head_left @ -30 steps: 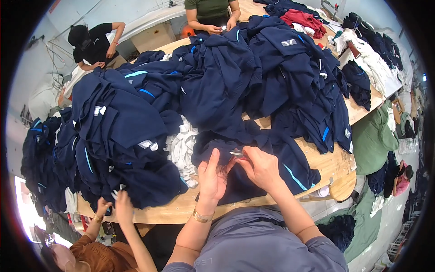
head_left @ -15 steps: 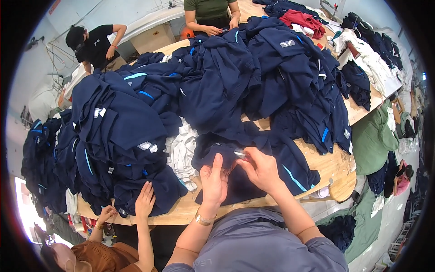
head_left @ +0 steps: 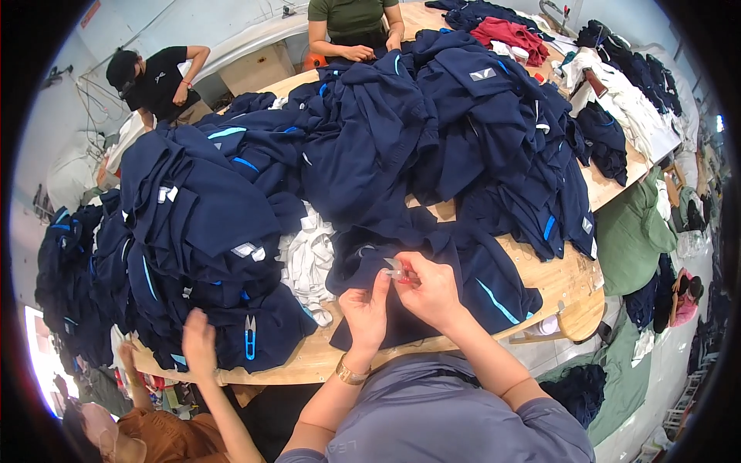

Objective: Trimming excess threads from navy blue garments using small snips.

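Observation:
Just above the front edge of the table, my hands meet over a dark navy garment [head_left: 386, 328]. My right hand [head_left: 432, 292] is closed round what looks like small thread snips [head_left: 394, 266], with a pale pointed blade and a bit of red between the fingers. My left hand [head_left: 364, 315] has thumb and fingers drawn together at the snips; whatever it pinches is too small to name. The navy garment spreads beneath both hands, a light blue stripe on its right part.
Heaps of navy garments [head_left: 208, 201] cover the wooden table [head_left: 567, 270]. White cloth [head_left: 307, 258] lies left of my hands. Blue thread snips [head_left: 249, 339] rest on navy cloth beside a co-worker's raised hand [head_left: 199, 343]. Two more people stand across the table.
My left hand has come in against my right, its thumb now meeting the snips. The co-worker at left has lifted a hand off the cloth, and the blue snips now show there.

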`<state>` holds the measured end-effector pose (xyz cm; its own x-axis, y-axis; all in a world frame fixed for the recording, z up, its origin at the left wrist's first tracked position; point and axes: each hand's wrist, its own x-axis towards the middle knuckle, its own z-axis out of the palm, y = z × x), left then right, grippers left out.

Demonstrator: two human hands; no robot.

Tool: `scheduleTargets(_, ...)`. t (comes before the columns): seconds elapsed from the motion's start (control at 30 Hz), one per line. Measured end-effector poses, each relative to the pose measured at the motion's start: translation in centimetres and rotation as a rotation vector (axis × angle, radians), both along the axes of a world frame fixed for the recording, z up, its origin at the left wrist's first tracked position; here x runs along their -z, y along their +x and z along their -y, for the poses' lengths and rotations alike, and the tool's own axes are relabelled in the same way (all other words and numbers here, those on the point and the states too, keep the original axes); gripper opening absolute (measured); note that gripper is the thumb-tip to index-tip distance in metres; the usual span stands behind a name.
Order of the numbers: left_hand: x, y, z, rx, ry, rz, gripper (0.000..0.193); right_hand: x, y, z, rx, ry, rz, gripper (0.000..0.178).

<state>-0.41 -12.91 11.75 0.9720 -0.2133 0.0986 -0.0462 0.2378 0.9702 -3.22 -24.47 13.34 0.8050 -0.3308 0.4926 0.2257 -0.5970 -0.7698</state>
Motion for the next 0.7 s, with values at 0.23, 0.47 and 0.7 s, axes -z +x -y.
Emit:
scheduleTargets(0.23, -0.3, 0.8, 0.2, 0.013, -0.359, -0.282, 0.012, -0.5, -0.3, 1.3, -0.305, 0.485, -0.119, 0.01)
scheduleTargets(0.47, -1.2, 1.7, -1.0, 0.146, -0.453, -0.52, 0.027, 0.6, 0.3, 1.7, -0.175, 0.324, -0.054, 0.02)
scheduleTargets(0.7, -1.2, 1.7, -1.3, 0.125, -0.441, -0.525, 0.027, 0.5, 0.2, 1.2, 0.032, -0.368, -0.057, 0.029)
